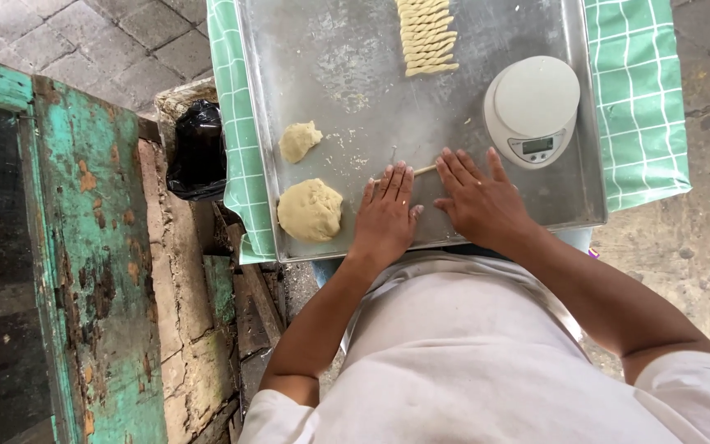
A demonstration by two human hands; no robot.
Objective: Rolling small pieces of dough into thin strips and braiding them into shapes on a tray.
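Left hand (386,215) and right hand (480,200) flat, palms down, fingers extended, side by side on metal tray (355,74); thin dough rope (425,170) under fingertips, long axis left-right, visible only in gap between hands; both equally near; dough lumps (310,210) left of left hand; white scale (532,107) beyond right; twisted dough pieces (427,37) farthest.

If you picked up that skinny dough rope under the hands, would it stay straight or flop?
Probably flop: the dough rope looks thin and soft, like the big dough lump. It may break, being so skinny. Pushed, it likely rolls, since the left hand and right hand lie flat over it on the floured metal tray.
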